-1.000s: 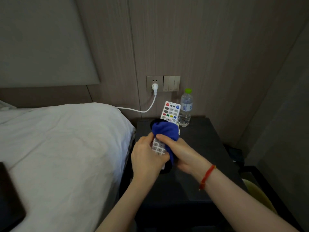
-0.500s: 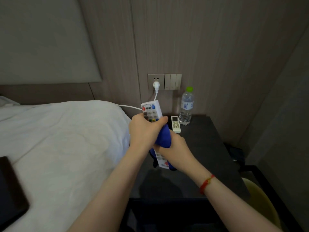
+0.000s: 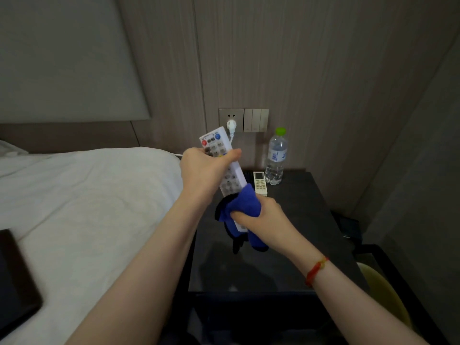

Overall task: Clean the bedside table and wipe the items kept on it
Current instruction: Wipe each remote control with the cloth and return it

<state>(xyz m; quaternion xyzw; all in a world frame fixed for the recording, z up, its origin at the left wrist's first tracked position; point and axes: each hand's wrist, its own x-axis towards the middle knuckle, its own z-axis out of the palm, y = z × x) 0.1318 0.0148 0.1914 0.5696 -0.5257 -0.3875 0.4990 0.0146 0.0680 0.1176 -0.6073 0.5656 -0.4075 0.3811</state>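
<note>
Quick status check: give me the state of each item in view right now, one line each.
TV remote: lifted off the table, tilted, held by left hand.
Blue cloth: bunched around the remote's lower end, gripped by right hand.
Small white remote: lying flat on bedside table.
Water bottle: upright, green cap on.
Plug: inserted in wall socket.

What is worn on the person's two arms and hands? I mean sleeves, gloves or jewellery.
Both forearms are bare, with no sleeves in view, and there are no gloves. The left hand and its wrist carry nothing. The right hand has a thin red cord bracelet around its wrist, with a small yellowish bead on it. No rings or watch can be seen.
</note>
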